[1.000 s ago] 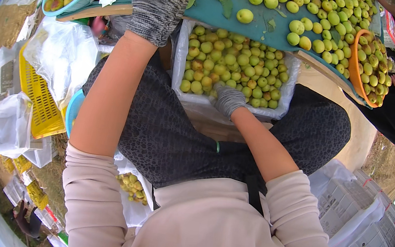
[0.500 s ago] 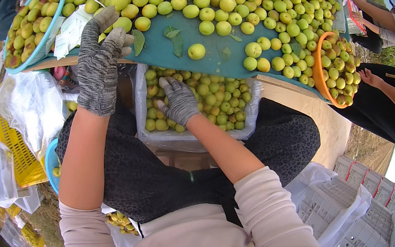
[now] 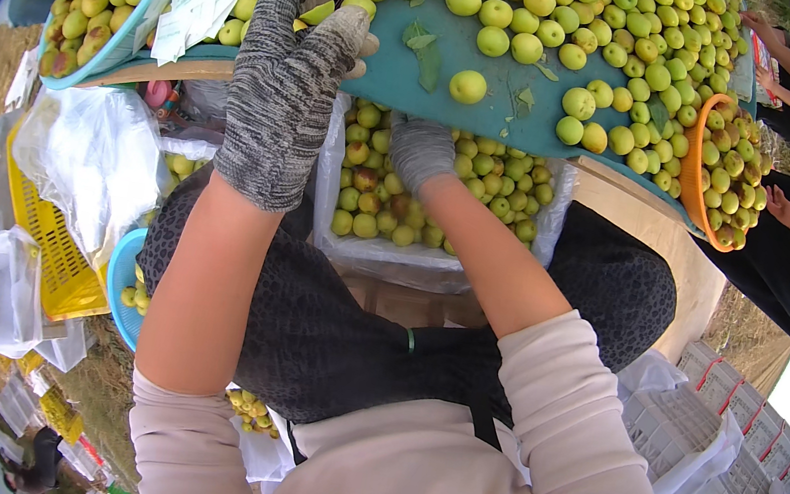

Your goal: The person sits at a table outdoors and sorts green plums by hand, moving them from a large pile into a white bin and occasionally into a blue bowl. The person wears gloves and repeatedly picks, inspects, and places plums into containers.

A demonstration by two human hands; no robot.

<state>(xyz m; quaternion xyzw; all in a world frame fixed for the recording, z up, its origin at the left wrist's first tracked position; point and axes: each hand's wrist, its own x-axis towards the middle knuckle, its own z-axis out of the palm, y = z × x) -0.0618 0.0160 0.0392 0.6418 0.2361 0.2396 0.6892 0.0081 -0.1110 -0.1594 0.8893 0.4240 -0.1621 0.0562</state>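
My left hand, in a grey knitted glove, is raised at the table's near edge. Its fingers are stretched forward and a little apart beside loose yellow-green, plum-like fruits; nothing is clearly held. My right hand, in a lighter grey glove, reaches into a crate lined with clear plastic, between my knees. That crate holds many of the same fruits, some with reddish-brown patches. The right fingertips are hidden under the table edge. A single fruit rests alone on the teal table cover.
A blue-rimmed basket of browner fruit stands left, beside white paper slips. On the right is an orange basket, near another person's hand. A yellow crate and plastic bags lie left; grey crates stand right.
My right hand has moved forward in the crate, its fingers passing out of sight under the table edge. The view has shifted, so the scene appears further right; the left hand keeps its pose.
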